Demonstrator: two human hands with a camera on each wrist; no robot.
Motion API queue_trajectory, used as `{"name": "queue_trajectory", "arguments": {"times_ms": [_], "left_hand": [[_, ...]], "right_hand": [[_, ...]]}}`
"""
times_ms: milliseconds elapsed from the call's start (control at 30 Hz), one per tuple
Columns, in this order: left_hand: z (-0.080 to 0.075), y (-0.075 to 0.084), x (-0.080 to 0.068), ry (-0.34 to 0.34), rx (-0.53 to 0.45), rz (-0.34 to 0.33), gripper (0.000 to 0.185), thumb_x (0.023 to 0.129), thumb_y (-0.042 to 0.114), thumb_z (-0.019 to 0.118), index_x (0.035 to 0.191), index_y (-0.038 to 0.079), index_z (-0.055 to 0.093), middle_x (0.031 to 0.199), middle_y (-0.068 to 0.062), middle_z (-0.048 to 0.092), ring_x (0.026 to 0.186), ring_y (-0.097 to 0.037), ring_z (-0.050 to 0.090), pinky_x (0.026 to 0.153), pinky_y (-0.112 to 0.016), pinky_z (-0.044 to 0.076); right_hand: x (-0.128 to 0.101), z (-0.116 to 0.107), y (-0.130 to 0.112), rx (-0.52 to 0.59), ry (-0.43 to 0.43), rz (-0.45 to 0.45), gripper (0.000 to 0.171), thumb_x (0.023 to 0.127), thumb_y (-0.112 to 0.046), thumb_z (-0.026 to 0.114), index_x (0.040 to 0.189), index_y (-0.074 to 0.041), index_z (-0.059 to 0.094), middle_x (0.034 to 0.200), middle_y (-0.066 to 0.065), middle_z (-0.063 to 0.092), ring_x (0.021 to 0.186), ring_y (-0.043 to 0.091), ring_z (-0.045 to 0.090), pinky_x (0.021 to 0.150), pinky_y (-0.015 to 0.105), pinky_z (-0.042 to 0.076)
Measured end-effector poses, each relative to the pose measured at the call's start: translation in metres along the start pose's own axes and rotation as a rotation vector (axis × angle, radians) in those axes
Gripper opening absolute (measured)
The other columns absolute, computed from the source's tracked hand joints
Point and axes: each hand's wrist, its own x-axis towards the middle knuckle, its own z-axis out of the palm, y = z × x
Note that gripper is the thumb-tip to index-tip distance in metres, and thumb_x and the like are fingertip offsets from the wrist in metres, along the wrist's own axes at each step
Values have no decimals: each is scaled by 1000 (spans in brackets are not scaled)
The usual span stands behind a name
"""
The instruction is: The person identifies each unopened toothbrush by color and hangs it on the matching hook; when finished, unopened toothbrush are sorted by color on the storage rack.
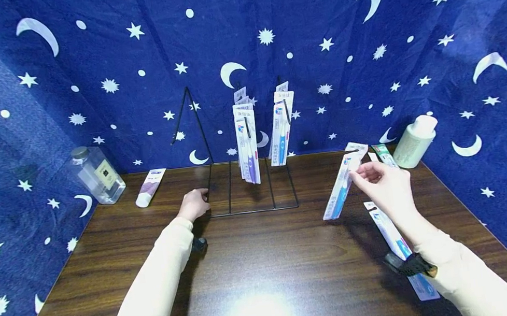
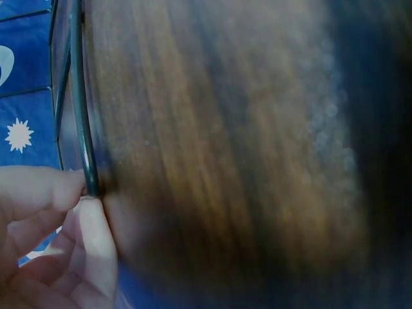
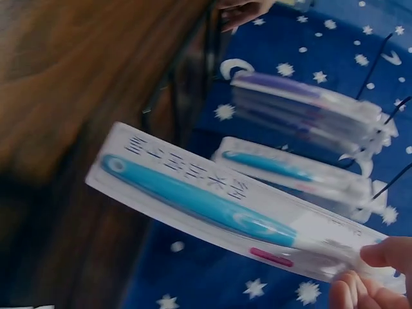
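My right hand (image 1: 368, 176) pinches the top of a packaged blue toothbrush (image 1: 342, 185) and holds it hanging above the table, to the right of a black wire display rack (image 1: 253, 209). In the right wrist view the blue toothbrush pack (image 3: 212, 206) slants across, with my fingertips (image 3: 380, 254) on its end. Purple toothbrush packs (image 1: 247, 143) and blue toothbrush packs (image 1: 281, 126) hang on the rack. My left hand (image 1: 194, 204) grips the front left corner of the rack's base; in the left wrist view its fingers (image 2: 45, 193) pinch the rack wire (image 2: 84, 141).
Another toothbrush pack (image 1: 396, 241) lies on the wooden table (image 1: 258, 277) under my right forearm. A white bottle (image 1: 415, 141) and a green pack (image 1: 384, 154) sit at the back right. A clear glass bottle (image 1: 96, 175) and a tube (image 1: 150, 187) are at the back left.
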Motion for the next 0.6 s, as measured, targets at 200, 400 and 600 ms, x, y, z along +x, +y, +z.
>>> {"name": "queue_trajectory", "arguments": {"times_ms": [200, 400, 600], "left_hand": [[1, 0, 0, -7, -3, -16, 54, 68, -1, 61, 122, -8, 57, 87, -14, 66, 85, -31, 61, 81, -40, 49], [2, -1, 1, -19, -9, -38, 55, 69, -1, 60, 123, -7, 57, 88, -12, 65, 84, -30, 62, 78, -36, 50], [2, -1, 2, -12, -19, -33, 55, 68, -1, 59, 123, -7, 57, 87, -12, 65, 85, -30, 61, 81, -39, 48]], "right_hand": [[13, 12, -32, 115, 56, -15, 17, 81, -15, 70, 86, 1, 69, 74, 13, 68, 60, -18, 47, 57, 4, 38], [25, 30, -62, 192, 61, -117, 16, 80, -15, 71, 86, 0, 70, 72, 9, 68, 60, -14, 50, 57, 7, 42], [38, 45, -78, 199, 71, -165, 16, 80, -15, 72, 85, 0, 70, 71, 8, 68, 61, -10, 51, 58, 7, 43]]}}
